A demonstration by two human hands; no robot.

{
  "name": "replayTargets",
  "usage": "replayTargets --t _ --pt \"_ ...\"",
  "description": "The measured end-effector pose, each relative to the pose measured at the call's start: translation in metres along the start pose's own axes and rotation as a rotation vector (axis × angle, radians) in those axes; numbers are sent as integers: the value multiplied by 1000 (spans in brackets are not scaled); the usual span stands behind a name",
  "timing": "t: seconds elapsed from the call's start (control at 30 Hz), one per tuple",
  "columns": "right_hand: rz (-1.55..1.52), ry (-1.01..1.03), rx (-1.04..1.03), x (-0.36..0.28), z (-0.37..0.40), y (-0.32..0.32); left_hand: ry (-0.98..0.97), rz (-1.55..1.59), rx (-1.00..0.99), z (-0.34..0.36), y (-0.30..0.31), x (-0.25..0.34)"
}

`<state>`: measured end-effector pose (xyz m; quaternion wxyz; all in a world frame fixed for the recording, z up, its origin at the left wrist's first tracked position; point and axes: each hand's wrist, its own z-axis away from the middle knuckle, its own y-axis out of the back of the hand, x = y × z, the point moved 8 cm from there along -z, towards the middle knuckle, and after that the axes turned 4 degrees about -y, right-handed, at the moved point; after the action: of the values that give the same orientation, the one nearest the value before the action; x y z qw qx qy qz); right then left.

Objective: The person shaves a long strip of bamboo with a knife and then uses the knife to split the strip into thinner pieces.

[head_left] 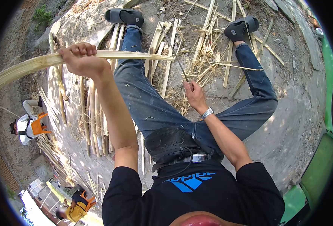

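My left hand point(84, 60) is raised at the left, fingers wrapped round a long, pale bamboo strip point(127, 55). The strip bends away past the left edge of the view, and its narrow end points right, over my thigh. In my right hand point(196, 97), low between my knees, is the handle of a long, thin-bladed knife point(179, 62). Its blade slants up and away from me. The strip's tip overlaps the blade in this view. A thin sliver point(226, 65) stretches to the right from near that tip toward my right leg.
Split bamboo strips point(168, 62) and curled shavings point(208, 52) litter the ground between my feet. Bamboo poles point(94, 116) lie to my left. Beyond them, one person point(28, 126) sits on an orange chair point(40, 123) and another person point(76, 211) sits farther back. Green panels point(326, 158) stand at the right.
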<state>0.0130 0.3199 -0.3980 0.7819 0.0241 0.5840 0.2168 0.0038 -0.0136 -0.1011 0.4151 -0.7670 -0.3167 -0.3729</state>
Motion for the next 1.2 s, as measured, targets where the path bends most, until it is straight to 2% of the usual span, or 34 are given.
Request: replayTargets --t 0.27,0.53,0.87,1.03,1.1,1.2 --pt "-41 29 -37 -9 3 -10 -103 -88 -109 5 -13 30" --pt "-16 -64 -7 18 5 3 -56 -31 -125 9 -14 19" --pt "73 -39 -29 26 5 2 -57 -30 -131 11 -19 21" --pt "22 -76 -45 20 10 -4 -110 -48 -160 11 -23 17" --pt "45 -64 -54 14 13 -9 -122 -64 -157 11 -24 15" --pt "-75 12 -66 -13 21 -12 -130 -41 -166 11 -27 16"
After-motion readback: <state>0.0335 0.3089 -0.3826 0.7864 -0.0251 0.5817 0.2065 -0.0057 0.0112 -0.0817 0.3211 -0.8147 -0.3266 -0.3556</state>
